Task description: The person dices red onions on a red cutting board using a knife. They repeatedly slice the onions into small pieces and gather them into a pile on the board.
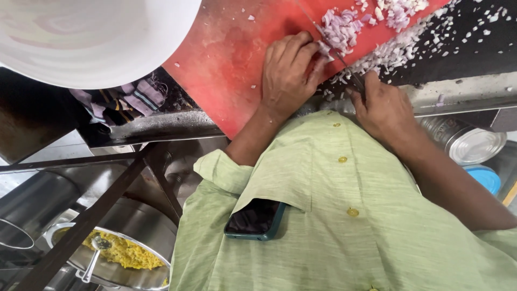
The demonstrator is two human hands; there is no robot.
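A red cutting board point(226, 59) lies on the dark counter with a heap of chopped purple-white onion point(340, 28) at its far side. My left hand point(288, 73) rests on the board with curled fingers pressing on the onion pieces. My right hand point(379, 105) grips the handle of a knife point(336, 51), whose thin blade runs up across the onion heap beside my left fingers. More chopped onion point(401, 46) is scattered along the board's edge and over the counter.
A large white bowl point(91, 37) sits at the upper left, a striped cloth point(126, 99) below it. Under the counter stand a steel pot with yellow food and a ladle point(116, 253), a metal tin point(466, 140) and a blue lid point(484, 178). A phone point(254, 220) sticks out of my shirt pocket.
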